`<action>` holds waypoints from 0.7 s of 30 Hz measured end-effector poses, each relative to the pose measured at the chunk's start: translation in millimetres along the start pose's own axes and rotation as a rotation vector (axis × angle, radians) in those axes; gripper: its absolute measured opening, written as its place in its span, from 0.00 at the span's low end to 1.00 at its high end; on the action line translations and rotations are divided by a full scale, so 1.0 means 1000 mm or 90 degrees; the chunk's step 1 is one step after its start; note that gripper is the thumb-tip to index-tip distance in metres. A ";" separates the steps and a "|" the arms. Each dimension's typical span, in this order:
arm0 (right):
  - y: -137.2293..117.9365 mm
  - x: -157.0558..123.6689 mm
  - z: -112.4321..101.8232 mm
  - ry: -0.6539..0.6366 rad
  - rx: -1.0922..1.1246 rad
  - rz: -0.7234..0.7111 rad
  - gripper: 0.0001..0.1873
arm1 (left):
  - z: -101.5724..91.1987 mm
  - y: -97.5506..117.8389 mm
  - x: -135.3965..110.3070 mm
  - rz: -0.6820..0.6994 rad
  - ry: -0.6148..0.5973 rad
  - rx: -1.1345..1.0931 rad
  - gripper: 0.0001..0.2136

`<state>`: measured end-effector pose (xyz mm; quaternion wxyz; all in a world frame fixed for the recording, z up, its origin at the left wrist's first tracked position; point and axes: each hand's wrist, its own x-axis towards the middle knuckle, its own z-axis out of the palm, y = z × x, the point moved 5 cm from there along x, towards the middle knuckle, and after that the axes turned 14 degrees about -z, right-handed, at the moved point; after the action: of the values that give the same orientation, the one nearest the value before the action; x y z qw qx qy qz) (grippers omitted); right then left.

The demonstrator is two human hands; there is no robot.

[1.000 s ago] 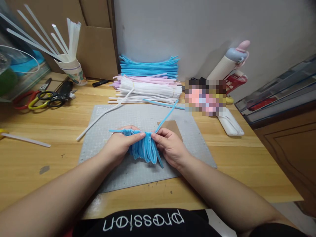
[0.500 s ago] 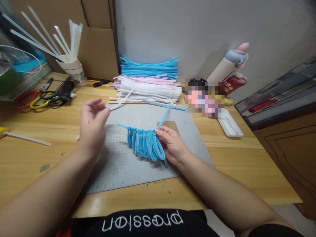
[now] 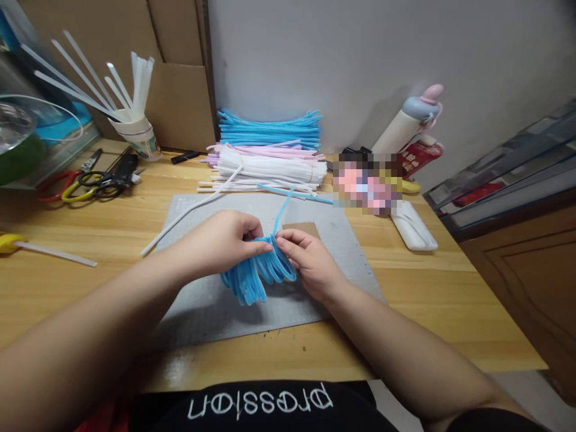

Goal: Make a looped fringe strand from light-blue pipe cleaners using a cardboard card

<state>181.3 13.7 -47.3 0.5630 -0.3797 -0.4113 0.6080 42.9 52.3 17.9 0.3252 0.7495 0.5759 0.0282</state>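
A bundle of looped blue pipe cleaners (image 3: 256,276) hangs over the grey cutting mat (image 3: 211,306). My left hand (image 3: 222,240) is closed on the top of the loops from the left. My right hand (image 3: 306,261) pinches the same top edge from the right, fingers pressed together. One free blue end (image 3: 283,210) sticks up and away from between the two hands. A small brown card (image 3: 306,230) lies on the mat just behind my right hand.
Stacks of blue, pink and white pipe cleaners (image 3: 270,159) lie at the back by the wall. A loose white pipe cleaner (image 3: 180,216) crosses the mat's left corner. Scissors (image 3: 85,180) and a cup of white sticks (image 3: 135,135) stand at the left. A white case (image 3: 414,225) lies right.
My left hand, lifted off to the left half a second ago, has come back and closed on the blue loops. The bundle is now bunched tighter between both hands.
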 end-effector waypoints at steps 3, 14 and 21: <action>0.002 0.001 0.000 -0.049 -0.058 0.026 0.14 | 0.001 -0.011 0.002 -0.042 -0.019 -0.084 0.15; 0.024 -0.003 0.005 -0.125 -0.142 0.077 0.11 | 0.047 -0.050 0.008 -0.142 -0.267 -0.425 0.15; 0.010 -0.002 0.008 -0.233 -0.483 -0.149 0.05 | 0.057 -0.054 0.015 -0.120 -0.253 -0.377 0.13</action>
<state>169.9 11.2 -54.0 0.3666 -0.3968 -0.7387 0.4029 25.5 46.1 -60.1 0.6349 0.5571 0.5350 0.0176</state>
